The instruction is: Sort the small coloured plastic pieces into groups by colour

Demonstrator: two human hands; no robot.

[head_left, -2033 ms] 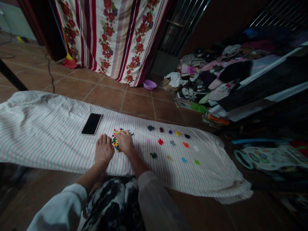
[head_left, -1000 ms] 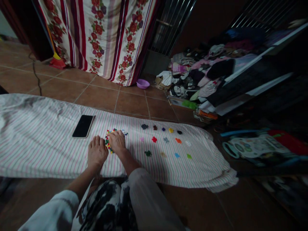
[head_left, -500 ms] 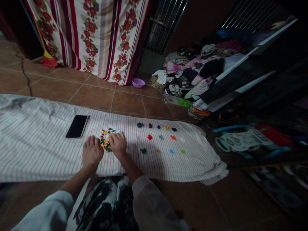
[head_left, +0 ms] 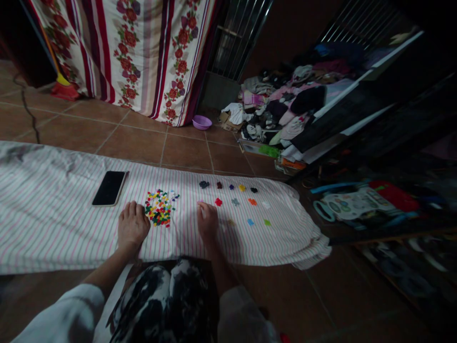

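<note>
A mixed pile of small coloured pieces lies on the striped cloth. My left hand rests flat on the cloth at the pile's left edge, fingers extended, holding nothing. To the right of the pile, my right hand is closed in a pinch near the pink group; whatever it pinches is too small to name. Small single-colour groups lie in rows further right, among them red, grey, orange, blue and lime green. The dark green group is hidden by my right hand.
A phone lies on the cloth left of the pile. Beyond the cloth are a purple basin, a flowered curtain and a heap of clothes. A rack with assorted items stands at the right.
My right hand has moved right, from over the mixed pile to the sorted groups, and its fingers are now closed in a pinch. The pile is uncovered. My left hand stays beside it.
</note>
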